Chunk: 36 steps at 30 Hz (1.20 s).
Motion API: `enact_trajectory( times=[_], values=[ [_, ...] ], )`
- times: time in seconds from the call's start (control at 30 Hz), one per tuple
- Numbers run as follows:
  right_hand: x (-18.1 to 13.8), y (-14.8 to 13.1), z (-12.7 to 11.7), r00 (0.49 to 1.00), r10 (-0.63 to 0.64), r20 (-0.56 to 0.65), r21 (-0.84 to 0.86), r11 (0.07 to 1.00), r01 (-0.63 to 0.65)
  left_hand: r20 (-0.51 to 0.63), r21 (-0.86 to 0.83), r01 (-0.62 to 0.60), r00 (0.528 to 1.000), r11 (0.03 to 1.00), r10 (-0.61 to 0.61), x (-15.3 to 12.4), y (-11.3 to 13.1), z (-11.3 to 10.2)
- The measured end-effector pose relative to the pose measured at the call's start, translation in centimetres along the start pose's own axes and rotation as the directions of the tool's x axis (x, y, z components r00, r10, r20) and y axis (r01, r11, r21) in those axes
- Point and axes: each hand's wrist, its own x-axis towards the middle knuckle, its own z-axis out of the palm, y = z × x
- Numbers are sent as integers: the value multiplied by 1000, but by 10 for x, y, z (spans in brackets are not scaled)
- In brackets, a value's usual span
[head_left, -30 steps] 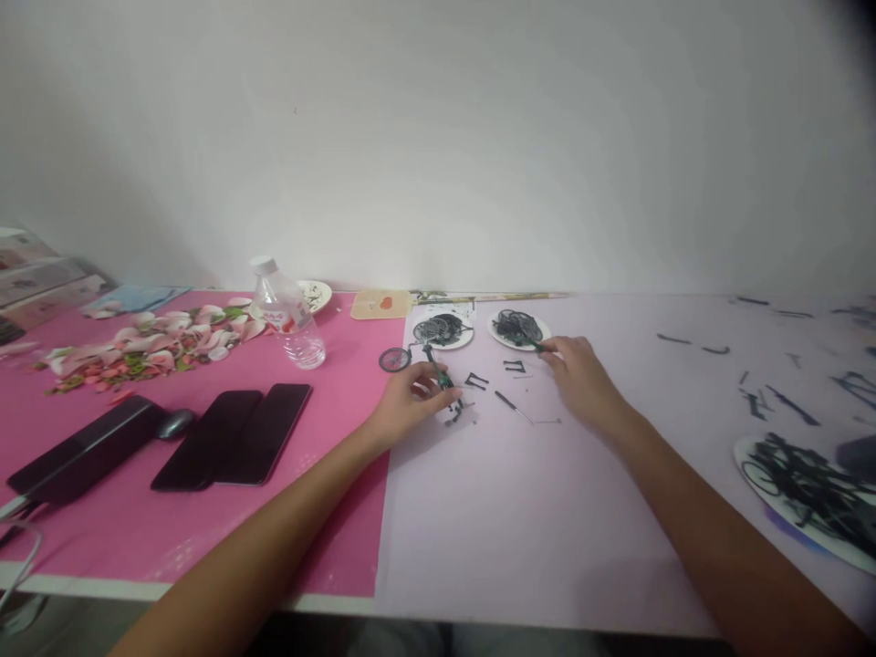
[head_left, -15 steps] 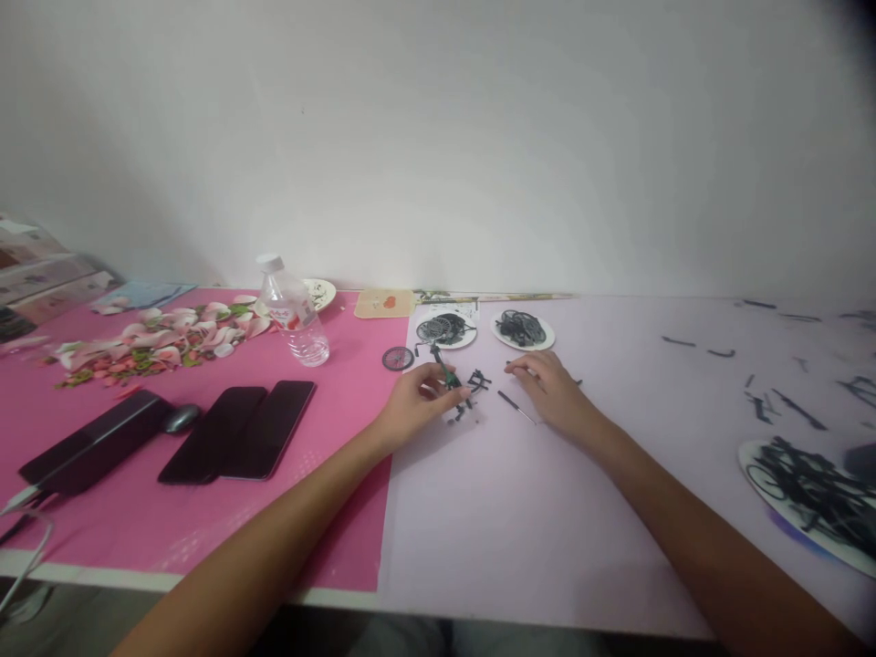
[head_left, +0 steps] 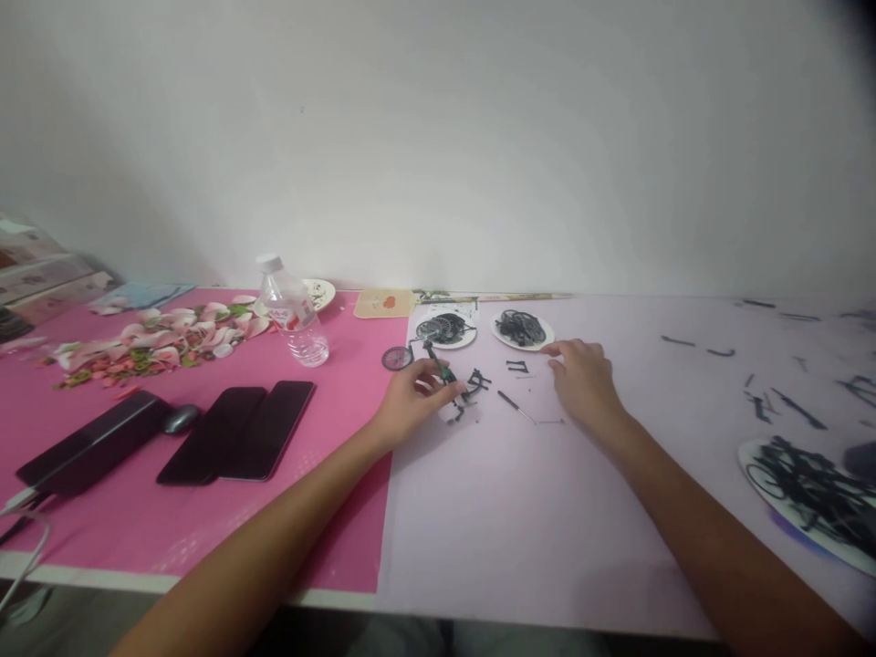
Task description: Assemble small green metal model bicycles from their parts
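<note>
My left hand (head_left: 412, 400) is closed on a small dark green model bicycle frame (head_left: 446, 374), fingers behind it and thumb in front. A black forked part (head_left: 477, 383) lies close to the frame on its right. My right hand (head_left: 585, 379) is low over the table beside the right plate, thumb and forefinger slightly apart, with nothing visible between them; what lies under the palm is hidden. Between the hands are a small screwdriver (head_left: 516, 406), a short black part (head_left: 517, 366) and a thin rod (head_left: 549, 422). A small spoked wheel (head_left: 397, 358) rests left of the frame.
Two white plates of black wheels and parts, a left plate (head_left: 471, 341) and a right plate (head_left: 547, 341), stand at the back. Another loaded plate (head_left: 749, 453) is at far right, near loose black pieces. Leftward are a water bottle (head_left: 294, 315), petals (head_left: 171, 338) and phones (head_left: 268, 429).
My right hand has moved right, uncovering the short black part and the thin rod. My left hand has stayed nearly still with the bicycle frame.
</note>
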Motion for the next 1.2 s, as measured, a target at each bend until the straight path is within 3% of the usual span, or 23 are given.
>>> enact_trajectory(
  times=[0.13,0.37,0.57,0.73,0.87,1.0,1.07,1.2],
  values=[
    [-2,-4,0,999,-19,-46,13,1000,19,-36,27,-17,999,999,18,1,2,-2],
    [-6,-17,9,994,-108,0,78,991,107,-67,52,-16,998,999,20,3,2,-4],
    [-6,-18,9,976,-215,-23,179,960,215,-139,88,-40,989,995,52,8,10,-19],
    [-14,-46,1,945,-326,3,323,895,307,-169,100,-41,984,994,58,14,8,-28],
    [-23,-82,1,833,-553,25,307,797,520,-143,153,-40,988,987,62,15,1,-29],
    [-23,-109,15,619,-784,56,179,617,766,-87,213,-63,993,975,83,16,-2,-33],
    [-19,-120,23,552,-828,100,138,561,816,-77,228,-69,993,971,89,17,-2,-35],
    [-8,-137,33,514,-843,157,93,531,842,-28,206,-114,992,972,122,19,-2,-39]
  ],
)
